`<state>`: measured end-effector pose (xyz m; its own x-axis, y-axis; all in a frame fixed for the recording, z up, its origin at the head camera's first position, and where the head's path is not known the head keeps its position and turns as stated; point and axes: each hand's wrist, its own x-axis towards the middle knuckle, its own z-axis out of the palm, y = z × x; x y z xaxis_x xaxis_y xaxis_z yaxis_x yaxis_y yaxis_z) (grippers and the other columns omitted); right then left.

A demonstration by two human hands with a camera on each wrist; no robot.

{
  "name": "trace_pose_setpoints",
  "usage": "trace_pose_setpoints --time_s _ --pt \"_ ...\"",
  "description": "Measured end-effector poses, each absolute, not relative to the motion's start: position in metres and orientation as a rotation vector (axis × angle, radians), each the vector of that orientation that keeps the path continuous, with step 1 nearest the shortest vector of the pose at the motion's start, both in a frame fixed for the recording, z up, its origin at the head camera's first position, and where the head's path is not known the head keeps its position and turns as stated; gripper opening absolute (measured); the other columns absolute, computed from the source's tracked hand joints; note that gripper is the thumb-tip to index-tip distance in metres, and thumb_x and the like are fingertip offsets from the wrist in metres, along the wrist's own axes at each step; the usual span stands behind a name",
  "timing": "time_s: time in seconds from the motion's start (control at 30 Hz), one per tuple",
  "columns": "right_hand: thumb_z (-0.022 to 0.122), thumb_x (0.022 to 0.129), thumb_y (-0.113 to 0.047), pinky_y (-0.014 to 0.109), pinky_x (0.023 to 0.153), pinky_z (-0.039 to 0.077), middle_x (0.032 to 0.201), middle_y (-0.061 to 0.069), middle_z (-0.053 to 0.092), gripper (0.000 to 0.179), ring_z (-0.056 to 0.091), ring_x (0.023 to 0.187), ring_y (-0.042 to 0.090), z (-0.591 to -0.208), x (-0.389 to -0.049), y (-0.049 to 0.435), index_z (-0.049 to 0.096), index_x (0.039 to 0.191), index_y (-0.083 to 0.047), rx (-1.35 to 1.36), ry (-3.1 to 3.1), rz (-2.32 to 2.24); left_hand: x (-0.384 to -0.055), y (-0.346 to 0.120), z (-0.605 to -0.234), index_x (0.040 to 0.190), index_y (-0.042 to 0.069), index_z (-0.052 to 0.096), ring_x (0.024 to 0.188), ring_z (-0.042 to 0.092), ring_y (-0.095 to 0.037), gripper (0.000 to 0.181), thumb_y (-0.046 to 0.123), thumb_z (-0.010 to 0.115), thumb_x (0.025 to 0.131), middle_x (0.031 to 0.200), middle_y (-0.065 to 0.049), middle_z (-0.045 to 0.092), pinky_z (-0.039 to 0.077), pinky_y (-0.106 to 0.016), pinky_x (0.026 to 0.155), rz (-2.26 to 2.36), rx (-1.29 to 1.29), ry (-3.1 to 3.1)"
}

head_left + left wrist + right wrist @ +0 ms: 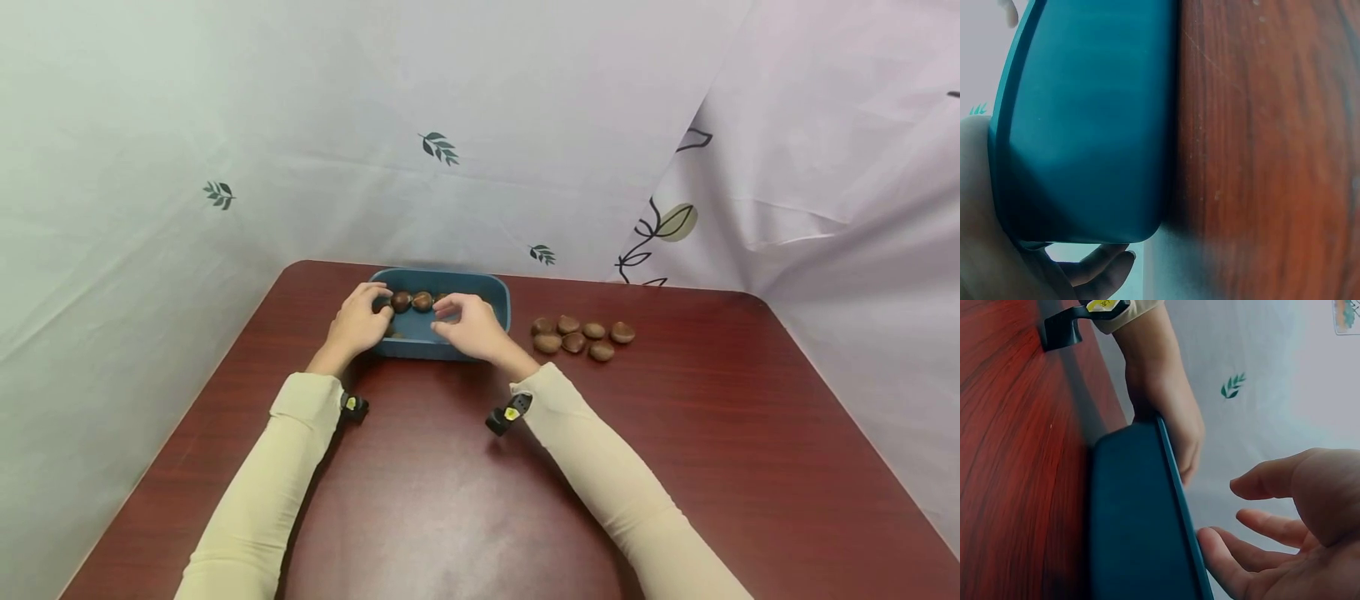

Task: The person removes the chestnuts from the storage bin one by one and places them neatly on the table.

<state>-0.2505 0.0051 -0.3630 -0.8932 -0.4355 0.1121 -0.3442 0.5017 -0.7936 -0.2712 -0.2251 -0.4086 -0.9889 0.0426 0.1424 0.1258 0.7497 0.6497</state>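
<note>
A shallow blue tray (423,348) stands near the far edge of the table, with several brown chestnuts (422,302) inside along its left and back. At the tray's left end is my left hand (358,321); its fingers (1107,269) curl round the outside of that end, while the thumb reaches over the rim. My right hand (474,327) hovers over the tray's right half, thumb and fingers apart, nothing visible between them. In the right wrist view one fingertip is close to the rim; I cannot tell if it touches.
Several more chestnuts (573,342) lie in a loose group on the reddish-brown table (720,433), right of the tray. A pale leaf-printed cloth (337,167) hangs behind the table and along its sides. Each wrist carries a black camera mount (510,414).
</note>
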Motion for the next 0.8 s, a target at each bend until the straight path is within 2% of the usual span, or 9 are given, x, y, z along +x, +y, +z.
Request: trace_pose_setpoints --time_s 0.4,0.8 --pt "0.069 0.093 -0.018 0.033 0.076 0.053 0.114 0.007 0.069 0.026 0.065 0.102 0.021 -0.374 -0.262 -0.012 0.069 0.117 -0.009 -0.630 2.618 -1.348 -0.272 -0.225 -0.405 0.139 0.011 0.055 0.139 0.037 -0.036 0.043 0.023 0.046 0.099 0.156 -0.004 0.036 0.034 -0.065 0.100 -1.079 -0.123 -2.855" --pt "0.069 0.092 -0.019 0.033 0.076 0.053 0.113 0.008 0.069 0.031 0.064 0.103 0.023 -0.377 -0.266 -0.014 0.068 0.120 -0.004 -0.628 2.601 -1.338 -0.271 -0.232 -0.400 0.142 0.011 0.052 0.138 0.036 -0.039 0.043 0.018 0.048 0.099 0.156 -0.011 0.034 0.034 -0.065 0.098 -1.136 -0.147 -2.799"
